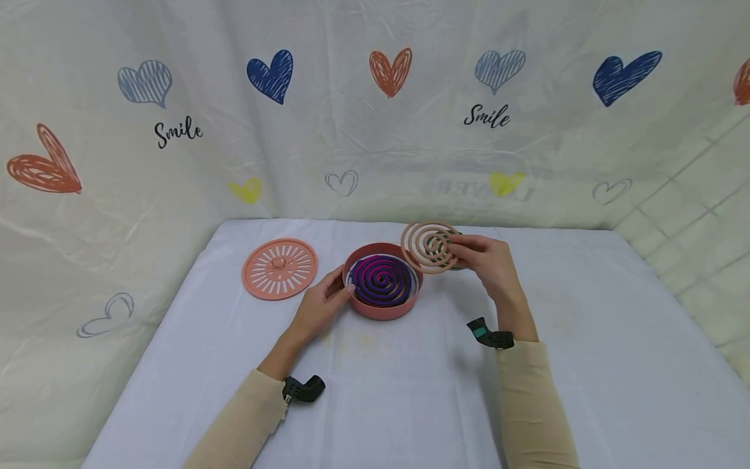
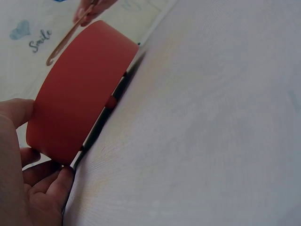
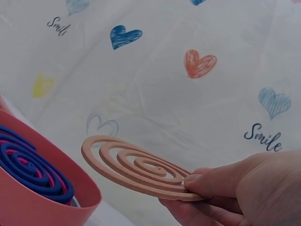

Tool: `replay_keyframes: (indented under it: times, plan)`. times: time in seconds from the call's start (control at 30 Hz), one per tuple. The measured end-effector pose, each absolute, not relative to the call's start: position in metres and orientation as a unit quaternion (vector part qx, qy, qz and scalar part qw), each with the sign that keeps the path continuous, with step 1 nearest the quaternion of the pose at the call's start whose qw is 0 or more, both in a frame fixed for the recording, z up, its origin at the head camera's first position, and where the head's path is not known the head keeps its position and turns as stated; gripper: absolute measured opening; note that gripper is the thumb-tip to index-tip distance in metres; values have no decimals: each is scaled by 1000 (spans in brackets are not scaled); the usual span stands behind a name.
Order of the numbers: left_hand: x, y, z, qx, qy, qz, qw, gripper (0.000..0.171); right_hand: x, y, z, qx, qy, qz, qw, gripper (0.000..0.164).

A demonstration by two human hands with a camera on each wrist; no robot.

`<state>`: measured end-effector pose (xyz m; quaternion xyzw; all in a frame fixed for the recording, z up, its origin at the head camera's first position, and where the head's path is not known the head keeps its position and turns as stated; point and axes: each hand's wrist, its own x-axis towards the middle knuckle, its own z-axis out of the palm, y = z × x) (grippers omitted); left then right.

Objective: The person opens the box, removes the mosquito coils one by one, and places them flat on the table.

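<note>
A round red mosquito coil box (image 1: pixel 382 314) stands at the middle of the table, its top uncovered. My left hand (image 1: pixel 319 306) grips its left side, thumb at the rim and fingers low by the base. Small feet show under the box (image 2: pixel 84 89) in the left wrist view. Inside lie blue and pink mosquito coils (image 3: pixel 35 175), stacked. Between thumb and fingers, my right hand (image 1: pixel 485 259) pinches a tan mosquito coil (image 3: pixel 141 188) by its edge. In the head view this coil overlaps the box's right rim, and green shows through its gaps.
Left of the box, a slotted orange-pink lid (image 1: pixel 280 264) with a central knob lies on the white tablecloth (image 1: pixel 375 391). A pale curtain (image 1: pixel 328 124) printed with hearts and "Smile" hangs behind the table. Each wrist wears a black strapped device (image 1: pixel 305 389).
</note>
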<state>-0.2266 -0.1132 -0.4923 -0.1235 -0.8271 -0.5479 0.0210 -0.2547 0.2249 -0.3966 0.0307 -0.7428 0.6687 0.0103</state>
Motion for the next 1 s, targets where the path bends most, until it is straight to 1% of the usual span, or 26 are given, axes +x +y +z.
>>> replay_keyframes:
  times: [0.33, 0.57, 0.63, 0.77, 0.87, 1.0]
  plan:
    - [-227, -114, -493, -128, -820, -557, 21, 64, -257, 235, -400, 14, -727, 686, 26, 45]
    - [-228, -113, -492, -128, -822, -555, 11, 64, -258, 241, -402, 3, -715, 699, 37, 46]
    - [-226, -112, -488, -127, -823, -553, 6, 63, -258, 243, -404, -2, -710, 703, 44, 44]
    - [-216, -111, -468, -126, -827, -548, -4, 62, -260, 245, -407, -16, -699, 713, 62, 41]
    - [-208, -109, -455, -128, -827, -547, -2, 61, -262, 248, -408, -23, -687, 722, 72, 41]
    - [-206, -108, -452, -129, -827, -548, 3, 61, -261, 252, -410, -30, -681, 727, 77, 40]
